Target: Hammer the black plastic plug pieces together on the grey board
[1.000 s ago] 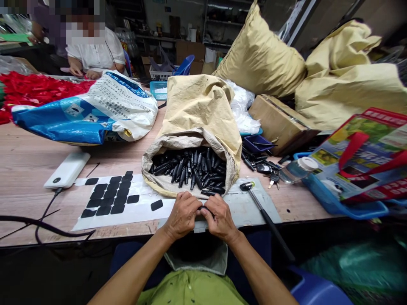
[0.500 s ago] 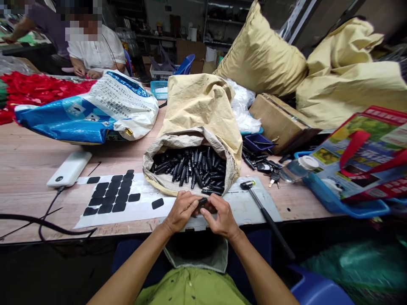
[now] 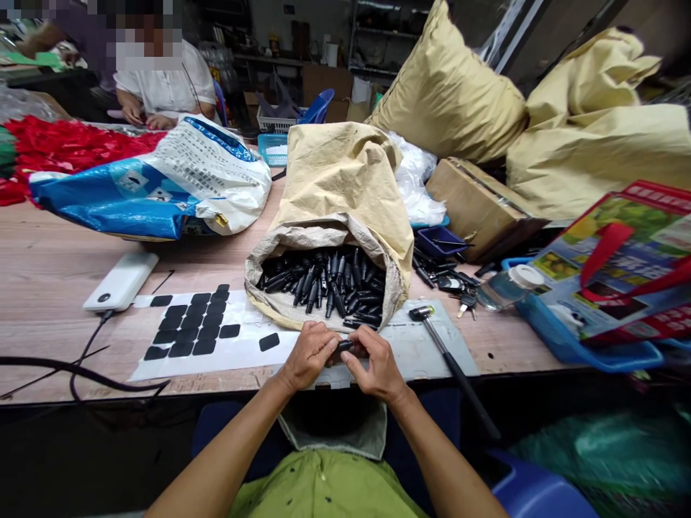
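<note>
Both of my hands pinch one small black cylindrical part (image 3: 344, 345) at the table's front edge. My left hand (image 3: 310, 352) is closed on its left end, and my right hand (image 3: 375, 362) is closed on its right end. The fingers cover much of it. Just beyond them lies a yellow woven sack (image 3: 342, 176) with its mouth rolled open towards me. Many similar black tube-like parts (image 3: 329, 280) are heaped inside it. Left of my hands, black rounded-square stickers (image 3: 187, 334) sit in rows on a white backing sheet (image 3: 237, 356).
A hammer (image 3: 448, 352) lies to the right, its handle past the table edge. Keys (image 3: 466, 306), a clear jar (image 3: 504, 288) and a blue basket (image 3: 588, 352) stand further right. A white power bank (image 3: 122, 282) lies left. Across the table a person (image 3: 165, 86) sits.
The black part has turned slightly between my fingers, with both hands still holding it in nearly the same place. The camera view has shifted a little.
</note>
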`<state>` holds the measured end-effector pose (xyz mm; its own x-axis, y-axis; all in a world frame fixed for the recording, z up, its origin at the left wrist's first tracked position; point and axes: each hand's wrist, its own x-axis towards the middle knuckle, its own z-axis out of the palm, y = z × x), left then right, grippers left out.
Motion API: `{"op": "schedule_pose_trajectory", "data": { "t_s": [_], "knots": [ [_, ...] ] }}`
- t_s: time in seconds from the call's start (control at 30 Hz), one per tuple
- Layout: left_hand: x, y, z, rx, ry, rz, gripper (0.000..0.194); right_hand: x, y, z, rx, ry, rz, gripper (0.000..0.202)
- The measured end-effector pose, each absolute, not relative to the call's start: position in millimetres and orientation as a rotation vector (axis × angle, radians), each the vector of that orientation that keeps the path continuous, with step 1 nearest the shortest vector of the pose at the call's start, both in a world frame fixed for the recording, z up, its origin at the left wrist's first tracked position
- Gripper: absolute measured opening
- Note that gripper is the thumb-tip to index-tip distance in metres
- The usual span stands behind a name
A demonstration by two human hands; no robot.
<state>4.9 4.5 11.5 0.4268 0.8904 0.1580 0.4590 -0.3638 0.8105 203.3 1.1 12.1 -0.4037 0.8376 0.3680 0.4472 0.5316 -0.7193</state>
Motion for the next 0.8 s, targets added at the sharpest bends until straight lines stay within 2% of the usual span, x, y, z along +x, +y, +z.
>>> {"op": "schedule_pose_trajectory", "data": {
  "t_s": [0.3,0.5,0.8],
  "knots": [
    [5.1,3.6,10.7,2.017,1.174,0.783,0.046,203.2,0.4,8.1,-1.017,-2.180,0.500,0.011],
    [6.6,2.6,7.4,1.970,1.192,0.906,0.022,202.0,-1.0,4.6,-1.066,-2.063,0.531,0.010],
    [7.0,4.9,0.6,2.049,1.202,0.887,0.023,201.3,2.2,6.7,-1.035,-2.122,0.491,0.019]
  ]
}}
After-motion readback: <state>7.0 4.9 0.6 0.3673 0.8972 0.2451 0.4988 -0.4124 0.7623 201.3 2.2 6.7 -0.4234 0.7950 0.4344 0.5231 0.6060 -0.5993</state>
